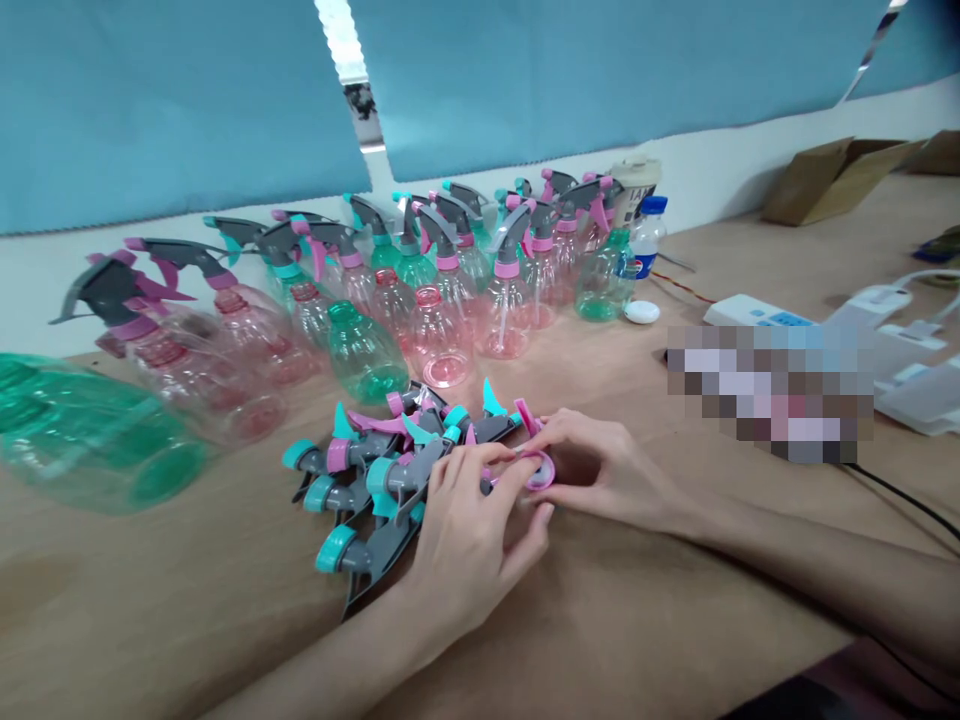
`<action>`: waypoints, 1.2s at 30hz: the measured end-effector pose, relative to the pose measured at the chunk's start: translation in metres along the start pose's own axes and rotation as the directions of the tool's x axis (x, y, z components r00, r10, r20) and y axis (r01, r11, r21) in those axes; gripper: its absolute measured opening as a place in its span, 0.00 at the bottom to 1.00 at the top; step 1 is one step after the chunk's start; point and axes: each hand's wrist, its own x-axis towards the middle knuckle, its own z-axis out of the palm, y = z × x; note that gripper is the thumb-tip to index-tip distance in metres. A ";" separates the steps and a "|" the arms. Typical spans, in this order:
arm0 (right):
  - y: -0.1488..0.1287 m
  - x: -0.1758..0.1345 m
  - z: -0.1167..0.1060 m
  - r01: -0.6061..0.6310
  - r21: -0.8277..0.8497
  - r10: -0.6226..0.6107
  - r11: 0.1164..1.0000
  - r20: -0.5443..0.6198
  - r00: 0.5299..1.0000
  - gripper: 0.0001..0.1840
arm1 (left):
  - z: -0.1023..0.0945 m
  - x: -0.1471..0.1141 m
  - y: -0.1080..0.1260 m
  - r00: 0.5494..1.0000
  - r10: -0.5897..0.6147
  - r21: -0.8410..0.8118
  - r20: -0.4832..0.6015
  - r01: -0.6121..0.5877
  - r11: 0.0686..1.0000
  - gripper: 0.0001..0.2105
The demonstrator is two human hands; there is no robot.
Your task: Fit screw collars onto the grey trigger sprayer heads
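Low over the table, a grey and pink trigger spray head [539,471] sits between my two hands, its round pink collar facing me. My right hand [600,470] pinches it from the right with closed fingers. From the other side, my left hand [472,520] has its thumb and fingertips closed against the collar and hides much of the grey body. A heap of loose spray heads [382,480], grey with turquoise or pink collars, lies directly left of and partly behind my left hand.
Clear pink and green bottles stand behind the heap, such as an uncapped pink bottle [442,345]; many carry spray heads. A large green bottle [97,440] lies at left. Rightward are a blue-capped drink bottle [649,240], a power strip [757,312], a blurred-out patch and a cardboard box [825,185].
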 end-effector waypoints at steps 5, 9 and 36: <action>-0.003 0.001 -0.001 -0.036 0.003 0.036 0.999 0.006 0.999 0.13 | 0.001 0.001 0.000 1.000 0.027 0.022 -0.013 -0.027 0.999 0.11; -0.003 0.002 -0.001 -0.026 -0.002 0.026 1.000 0.004 1.000 0.13 | 0.002 0.002 0.000 0.999 0.042 0.033 -0.018 -0.042 0.999 0.11; 0.003 0.000 -0.001 -0.038 0.042 0.037 0.998 0.024 0.999 0.17 | 0.004 0.001 -0.003 0.999 0.034 0.038 -0.022 -0.033 0.999 0.11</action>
